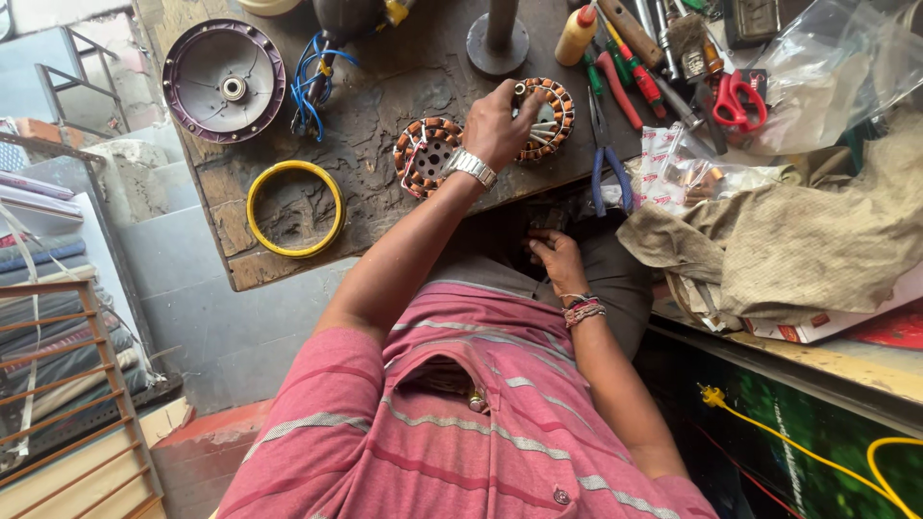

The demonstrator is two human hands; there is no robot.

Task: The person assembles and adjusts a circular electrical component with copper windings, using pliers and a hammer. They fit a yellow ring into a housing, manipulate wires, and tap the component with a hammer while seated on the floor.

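My left hand [500, 125], a metal watch on its wrist, reaches over the worn wooden table [385, 96] and grips the rim of a round motor stator with copper windings [552, 115]. A second copper-wound stator [425, 154] lies just left of that hand, under the wrist. My right hand [556, 261], with a beaded bracelet, is low at my lap below the table's front edge. Its fingers curl against something dark that I cannot make out.
A purple round motor cover [224, 80], blue wires [312, 82] and a yellow ring [294, 208] lie at the left. Blue-handled pliers [606, 159], screwdrivers, red scissors [738, 99], a yellow bottle [575, 37], plastic bags and a tan cloth [798, 240] crowd the right. A metal post base [497, 43] stands behind.
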